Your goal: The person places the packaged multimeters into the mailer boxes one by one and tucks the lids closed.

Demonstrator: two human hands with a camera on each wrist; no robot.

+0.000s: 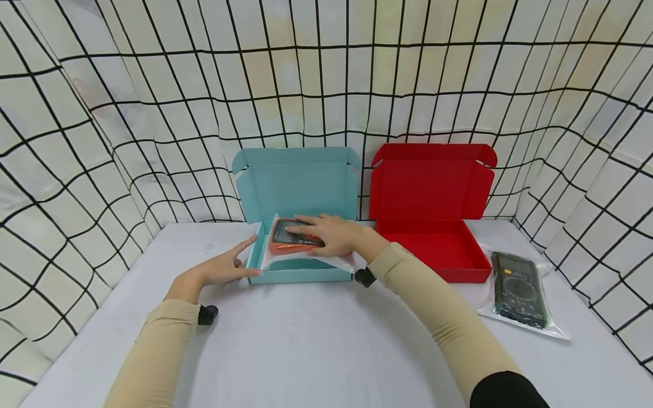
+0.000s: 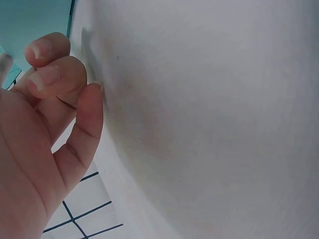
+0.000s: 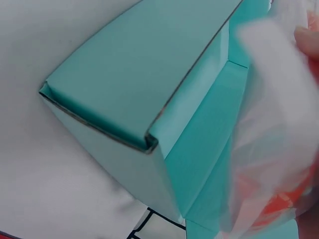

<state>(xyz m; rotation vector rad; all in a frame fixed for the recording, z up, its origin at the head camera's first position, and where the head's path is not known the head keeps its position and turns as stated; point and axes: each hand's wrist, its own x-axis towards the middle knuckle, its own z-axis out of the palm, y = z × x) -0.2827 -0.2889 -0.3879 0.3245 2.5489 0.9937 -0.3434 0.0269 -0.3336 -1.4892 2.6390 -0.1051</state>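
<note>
Closest in the head view, a black elbow band [image 1: 505, 391] and a tan sleeve [image 1: 444, 317] are leading up to the right hand [image 1: 339, 237], which is grasping an orange multimeter [image 1: 285, 241] inside a translucent plastic bag [image 1: 334, 262], thumb on the near side, fingers over the face. Left hand [image 1: 219, 269] is gripping nothing; its forefinger and thumb, spread apart, are touching the near left corner of an opened teal mailer box [image 1: 306, 276]. Main risk, by judgement: the bag's loose near end is lying close to the front rim and could be snagging there or bunching under the meter. Slick plastic could be letting the meter slide from the fingers; with such light bracing, the box could be skidding on the white tabletop [image 1: 296, 351]. Position: the meter is sitting within the box outline, beneath the right fingers, just right of the left forefinger, apart from it. Left wrist view: fingers are bending loosely, palm bare; meter is out of sight. Right wrist view: the bag is showing blurred over the box interior, beyond a folded cardboard corner [image 3: 149, 142], orange showing through; whether the meter is touching bottom, cannot tell.
</note>
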